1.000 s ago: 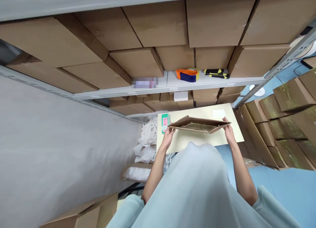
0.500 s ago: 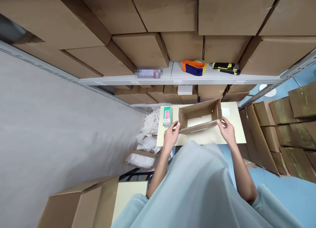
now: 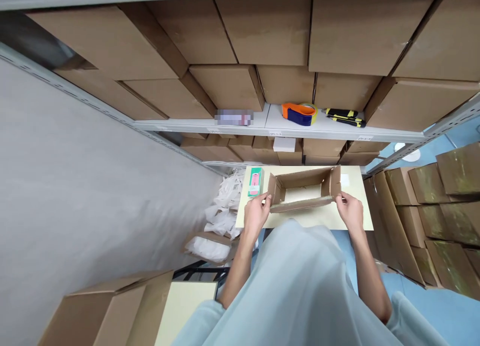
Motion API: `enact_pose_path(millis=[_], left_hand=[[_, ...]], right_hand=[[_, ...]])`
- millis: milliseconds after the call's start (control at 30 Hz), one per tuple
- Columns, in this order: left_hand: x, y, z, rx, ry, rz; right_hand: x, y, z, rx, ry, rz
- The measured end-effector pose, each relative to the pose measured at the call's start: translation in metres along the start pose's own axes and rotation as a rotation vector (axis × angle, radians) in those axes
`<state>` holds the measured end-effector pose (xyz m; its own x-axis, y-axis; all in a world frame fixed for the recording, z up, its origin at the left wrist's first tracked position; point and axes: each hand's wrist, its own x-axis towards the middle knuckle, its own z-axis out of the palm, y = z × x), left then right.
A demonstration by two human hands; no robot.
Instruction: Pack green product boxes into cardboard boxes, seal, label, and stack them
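A small brown cardboard box (image 3: 304,190), opened into a rectangular sleeve with loose end flaps, is held just above a pale yellow table (image 3: 354,221). My left hand (image 3: 256,215) grips its left end and my right hand (image 3: 350,211) grips its right end. Through the open box the table top shows. A green packet with a pink item (image 3: 255,181) lies on the table to the left of the box, close to my left hand. A white slip of paper (image 3: 344,180) lies behind the box on the right.
Metal shelves full of brown cartons (image 3: 270,31) rise behind the table. An orange and blue tape dispenser (image 3: 299,113) and a yellow and black knife (image 3: 345,117) lie on one shelf. White packing bags (image 3: 225,211) are piled left of the table. Taped cartons (image 3: 431,196) are stacked right. A large carton (image 3: 108,311) stands near left.
The flattened cardboard piece has been pulled open into a box shape and lowered nearer the table. Both hands have kept hold of its ends. My view has shifted slightly.
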<state>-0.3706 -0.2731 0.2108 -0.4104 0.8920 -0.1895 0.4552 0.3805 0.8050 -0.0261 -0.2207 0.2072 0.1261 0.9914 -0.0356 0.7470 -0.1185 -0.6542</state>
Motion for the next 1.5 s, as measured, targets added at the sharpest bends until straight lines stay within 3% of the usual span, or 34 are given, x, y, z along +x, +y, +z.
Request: enact_pose_path(millis=[133, 267, 433, 700, 1000, 1233, 1400, 1500], left_hand=[[-0.001, 0.005, -0.002, 0.111, 0.048, 0.014], [-0.007, 0.004, -0.004, 0.392, -0.035, 0.115], [-0.018, -0.002, -0.006, 0.511, -0.114, 0.247], [-0.027, 0.005, -0.005, 0.592, -0.191, 0.253], [-0.028, -0.001, -0.006, 0.607, -0.195, 0.271], [-0.016, 0.009, 0.002, 0.370, -0.217, 0.339], [-0.010, 0.011, 0.027, 0.198, -0.326, 0.383], [-0.008, 0.003, 0.046, 0.144, -0.245, 0.355]], right_hand=[[-0.023, -0.020, -0.009, -0.137, -0.090, -0.089], [-0.022, -0.033, -0.017, -0.232, -0.227, -0.014], [0.011, -0.041, -0.016, -0.302, -0.252, -0.050], [0.082, -0.057, -0.001, -0.323, -0.087, -0.002], [0.137, -0.054, -0.007, -0.368, -0.101, -0.100], [0.112, -0.063, 0.008, -0.090, -0.275, -0.198], [0.089, -0.057, 0.018, -0.190, -0.376, -0.182], [0.086, -0.046, 0.016, -0.183, -0.417, -0.162]])
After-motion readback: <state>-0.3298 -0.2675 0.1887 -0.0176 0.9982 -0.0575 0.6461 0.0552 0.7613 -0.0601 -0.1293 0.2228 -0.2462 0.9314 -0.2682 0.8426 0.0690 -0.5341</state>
